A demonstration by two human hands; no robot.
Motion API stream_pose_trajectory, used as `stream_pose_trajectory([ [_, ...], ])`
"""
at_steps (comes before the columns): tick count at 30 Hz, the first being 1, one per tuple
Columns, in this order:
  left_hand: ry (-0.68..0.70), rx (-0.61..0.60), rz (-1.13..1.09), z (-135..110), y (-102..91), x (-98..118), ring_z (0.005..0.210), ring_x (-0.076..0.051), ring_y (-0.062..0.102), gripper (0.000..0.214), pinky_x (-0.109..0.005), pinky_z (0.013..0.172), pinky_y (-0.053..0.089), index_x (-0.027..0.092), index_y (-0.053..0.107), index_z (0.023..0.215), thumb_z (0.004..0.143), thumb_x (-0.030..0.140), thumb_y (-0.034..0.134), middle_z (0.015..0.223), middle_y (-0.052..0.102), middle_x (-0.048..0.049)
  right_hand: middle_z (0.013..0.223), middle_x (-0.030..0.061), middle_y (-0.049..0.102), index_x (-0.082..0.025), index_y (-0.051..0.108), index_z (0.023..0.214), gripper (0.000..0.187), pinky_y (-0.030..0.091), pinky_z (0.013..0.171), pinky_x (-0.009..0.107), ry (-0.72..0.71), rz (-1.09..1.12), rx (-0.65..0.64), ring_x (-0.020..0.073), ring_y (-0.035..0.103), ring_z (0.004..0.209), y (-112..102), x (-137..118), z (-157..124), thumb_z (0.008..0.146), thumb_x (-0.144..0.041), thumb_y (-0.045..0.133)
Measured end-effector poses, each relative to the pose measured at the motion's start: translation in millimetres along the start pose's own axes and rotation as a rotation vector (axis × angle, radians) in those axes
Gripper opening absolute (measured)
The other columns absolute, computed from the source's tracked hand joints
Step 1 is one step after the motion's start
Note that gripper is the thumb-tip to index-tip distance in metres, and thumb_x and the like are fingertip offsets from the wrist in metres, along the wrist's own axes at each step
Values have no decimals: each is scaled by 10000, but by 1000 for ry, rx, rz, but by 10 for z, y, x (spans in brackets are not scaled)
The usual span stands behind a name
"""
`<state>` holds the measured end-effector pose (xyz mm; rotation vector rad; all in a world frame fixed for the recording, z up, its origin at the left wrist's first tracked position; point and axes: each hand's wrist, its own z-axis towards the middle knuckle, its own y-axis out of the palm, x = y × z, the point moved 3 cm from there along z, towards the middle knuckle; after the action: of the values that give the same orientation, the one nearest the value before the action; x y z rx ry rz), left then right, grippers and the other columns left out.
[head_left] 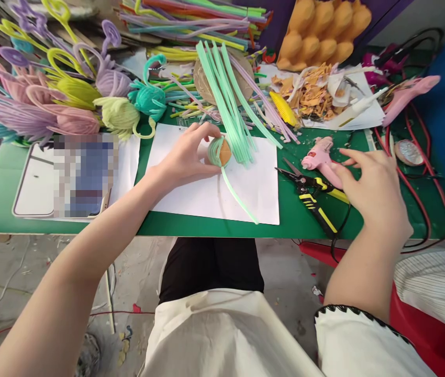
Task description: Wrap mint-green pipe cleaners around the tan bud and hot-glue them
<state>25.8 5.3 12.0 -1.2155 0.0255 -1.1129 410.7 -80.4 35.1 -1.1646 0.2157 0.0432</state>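
Observation:
My left hand (191,154) pinches a small tan ball (220,152) partly wrapped in a mint green pipe cleaner, held over a white sheet of paper (214,191). The loose end of the pipe cleaner (240,198) trails across the paper toward me. My right hand (371,191) rests on the handle of a pink glue gun (320,157) lying on the green table (293,220), fingers curved over the handle. Yellow-and-black pliers (312,196) lie just left of that hand.
A bundle of mint pipe cleaners (228,99) lies behind the ball. Finished pipe-cleaner flowers (69,94) fill the back left. A phone on a white tray (34,186) sits at left. Paper scraps (312,94), orange moulded foam (324,29) and red cables (414,188) crowd the right.

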Motion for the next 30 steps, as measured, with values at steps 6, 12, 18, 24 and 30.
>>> stream_pose_trajectory([
  [6,-17,-8,-5,10,6,-16,1052,-268,615,521,-417,912,532,252,551,1179,719,304,792,1173,656,-42,908,67,711,-216,733,1215,315,537,918,402,-427,377,13,240,683,888,-211,-962,-84,906,-186,683],
  [12,-12,4,-14,12,-3,-1,1030,-255,618,504,-404,906,533,252,555,1168,729,323,793,1169,670,-48,963,27,730,-298,645,1329,414,519,848,376,-846,523,-147,212,694,925,52,-1741,-245,950,-133,637],
  [18,-19,-5,-3,18,10,-13,1032,-265,621,533,-427,903,535,256,564,1183,726,365,816,1168,677,-50,917,5,740,-320,745,953,176,512,791,393,-840,661,-68,191,687,838,115,-1852,-186,959,-176,643],
  [24,-3,-29,11,33,23,-22,1046,-270,628,575,-439,944,529,237,554,1192,734,425,846,1183,678,-65,902,15,727,-327,733,867,118,516,816,436,-627,683,-45,228,693,864,135,-1863,40,957,-275,679],
  [30,10,-50,5,49,16,-10,1060,-281,619,558,-450,963,507,237,545,1173,742,435,838,1184,662,-61,896,30,710,-303,705,806,193,544,854,492,-579,685,-72,262,696,914,209,-2001,258,985,-338,641],
])
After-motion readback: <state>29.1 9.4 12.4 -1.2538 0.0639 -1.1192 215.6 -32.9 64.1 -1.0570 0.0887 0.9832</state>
